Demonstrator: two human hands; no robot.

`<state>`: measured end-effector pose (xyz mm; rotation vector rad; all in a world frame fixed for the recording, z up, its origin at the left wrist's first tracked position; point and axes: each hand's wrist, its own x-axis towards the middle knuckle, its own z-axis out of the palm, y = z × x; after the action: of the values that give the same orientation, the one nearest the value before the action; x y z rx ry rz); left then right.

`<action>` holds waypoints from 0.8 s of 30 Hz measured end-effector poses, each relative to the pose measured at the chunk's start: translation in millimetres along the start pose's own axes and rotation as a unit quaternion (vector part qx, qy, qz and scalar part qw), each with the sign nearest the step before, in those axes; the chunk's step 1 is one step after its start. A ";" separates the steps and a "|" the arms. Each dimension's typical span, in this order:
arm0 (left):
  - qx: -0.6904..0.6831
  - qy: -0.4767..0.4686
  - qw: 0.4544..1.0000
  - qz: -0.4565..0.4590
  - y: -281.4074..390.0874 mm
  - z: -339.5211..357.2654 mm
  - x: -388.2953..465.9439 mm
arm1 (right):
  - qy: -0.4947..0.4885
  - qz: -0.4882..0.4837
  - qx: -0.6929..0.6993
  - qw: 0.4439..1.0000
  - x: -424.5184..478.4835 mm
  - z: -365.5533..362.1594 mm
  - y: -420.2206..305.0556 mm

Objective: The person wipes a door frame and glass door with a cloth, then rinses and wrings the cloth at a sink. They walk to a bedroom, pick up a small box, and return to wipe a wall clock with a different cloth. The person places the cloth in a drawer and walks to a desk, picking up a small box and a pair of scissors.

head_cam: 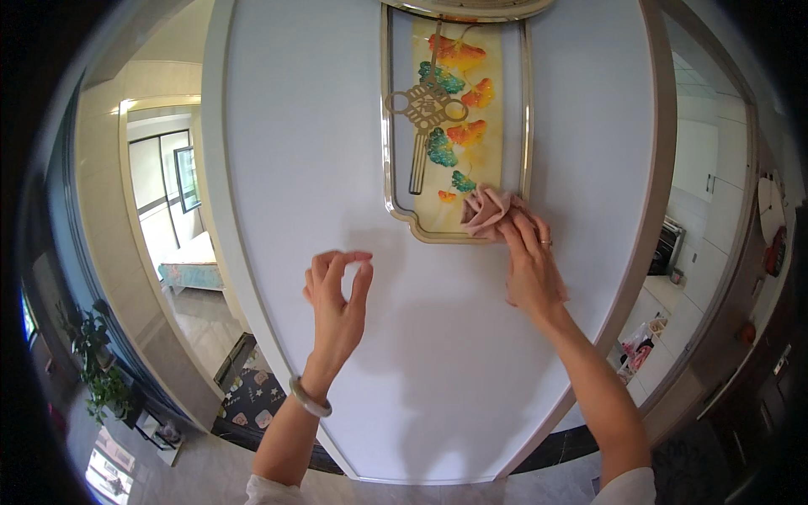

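Observation:
A metal-framed wall decoration (457,132) with orange and green ginkgo leaves hangs on the pale wall panel (303,158). My right hand (533,265) holds a crumpled pink cloth (486,211) against its lower right corner, and part of the cloth shows beside the wrist. My left hand (338,284) is raised before the wall, lower and to the left of the frame, holding nothing; its thumb and index finger curve towards each other with a small gap. A pale bangle (309,398) circles the left wrist.
On the left, a doorway shows a bed (192,265), with a patterned dark mat (252,391) on the floor nearer by. Green potted plants (104,372) stand at the far left. At the right, an opening shows white kitchen cabinets (701,158) and a counter.

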<state>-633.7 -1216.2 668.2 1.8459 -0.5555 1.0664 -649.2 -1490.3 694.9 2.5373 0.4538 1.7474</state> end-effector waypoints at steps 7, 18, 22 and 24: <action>0.066 -0.042 0.996 -0.033 -41.1 -31.3 -86.6 | -0.001 0.084 0.098 0.992 1.1 20.4 -60.2; 0.048 -0.094 0.966 -0.236 -89.1 -74.5 -210.4 | 0.029 0.029 0.119 0.992 22.3 61.2 -98.9; 0.055 -0.049 0.965 -0.252 -102.8 -96.9 -226.5 | 0.027 0.022 0.116 0.993 17.7 59.8 -89.6; 0.029 -0.051 0.969 -0.241 -99.0 -100.1 -212.3 | 0.052 0.017 0.106 0.993 17.5 56.6 -88.1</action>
<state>-717.7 -1092.1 462.1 1.9598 -0.1174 0.6694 -611.1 -1393.5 673.5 2.6140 0.6376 1.9486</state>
